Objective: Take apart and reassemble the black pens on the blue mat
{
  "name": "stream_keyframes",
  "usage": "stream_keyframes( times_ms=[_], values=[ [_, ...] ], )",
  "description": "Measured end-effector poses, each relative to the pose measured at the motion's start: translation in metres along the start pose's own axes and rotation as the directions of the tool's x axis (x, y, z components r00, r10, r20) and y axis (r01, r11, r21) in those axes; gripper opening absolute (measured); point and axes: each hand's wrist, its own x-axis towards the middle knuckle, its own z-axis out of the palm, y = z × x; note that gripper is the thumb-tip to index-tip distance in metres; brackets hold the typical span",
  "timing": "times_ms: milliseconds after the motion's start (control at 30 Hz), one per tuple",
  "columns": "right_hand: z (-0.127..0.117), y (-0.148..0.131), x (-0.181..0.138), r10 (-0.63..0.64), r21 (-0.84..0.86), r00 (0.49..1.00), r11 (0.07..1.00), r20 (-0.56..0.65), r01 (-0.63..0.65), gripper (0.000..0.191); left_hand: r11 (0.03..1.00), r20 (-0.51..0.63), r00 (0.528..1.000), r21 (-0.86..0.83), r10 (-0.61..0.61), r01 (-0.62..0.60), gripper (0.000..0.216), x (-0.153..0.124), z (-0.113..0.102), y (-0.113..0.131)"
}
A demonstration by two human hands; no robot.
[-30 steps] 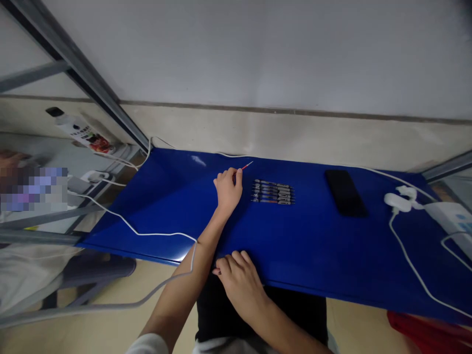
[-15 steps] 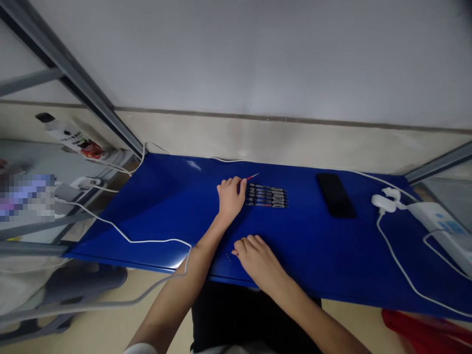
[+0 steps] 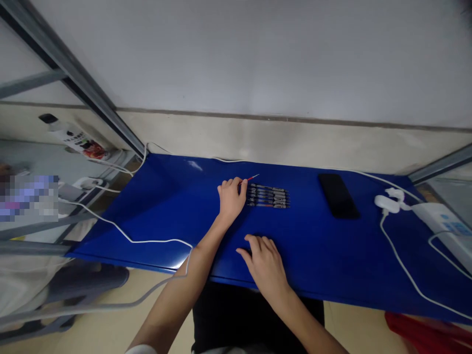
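My left hand (image 3: 230,197) rests on the blue table top (image 3: 165,211), fingers curled round a thin red-tipped refill (image 3: 251,177) that pokes out to the upper right. Just right of it lies a neat row of several dark pens (image 3: 269,196), side by side. My right hand (image 3: 264,261) lies nearer the front edge, palm down, fingers slightly spread on the blue surface, holding nothing that I can see.
A black phone (image 3: 338,195) lies right of the pens. A white charger plug (image 3: 386,203) and power strip (image 3: 442,221) sit at the far right, with white cables trailing. Another white cable (image 3: 140,241) crosses the left side. A bottle (image 3: 75,137) lies on the left shelf.
My right hand has moved from the table's front edge forward onto the blue surface and spread its fingers. My left hand drew the red-tipped refill closer to the pens.
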Motion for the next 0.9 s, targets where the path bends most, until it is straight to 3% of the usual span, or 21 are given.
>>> stream_keyframes(
  times_ms=[333, 433, 667, 900],
  values=[
    [-0.01, 0.028, -0.012, 0.147, 0.058, 0.987, 0.988, -0.058, -0.144, 0.035, 1.0, -0.018, 1.0, 0.001, 0.005, -0.005, 0.033, 0.0, 0.002, -0.003],
    [-0.016, 0.043, -0.022, 0.151, 0.066, 0.987, 0.987, -0.055, -0.148, 0.031, 1.0, -0.017, 1.0, -0.007, 0.012, -0.012, 0.034, 0.0, 0.003, -0.001],
    [-0.026, 0.057, -0.019, 0.012, 0.136, 1.0, 0.991, 0.005, -0.013, 0.017, 1.0, 0.022, 1.0, -0.007, 0.017, -0.017, 0.034, -0.002, 0.006, 0.0],
    [-0.029, 0.061, -0.002, -0.105, 0.109, 0.99, 0.99, 0.095, 0.094, 0.02, 0.999, 0.024, 0.999, -0.011, 0.039, -0.039, 0.033, -0.003, 0.006, 0.0]
  ],
)
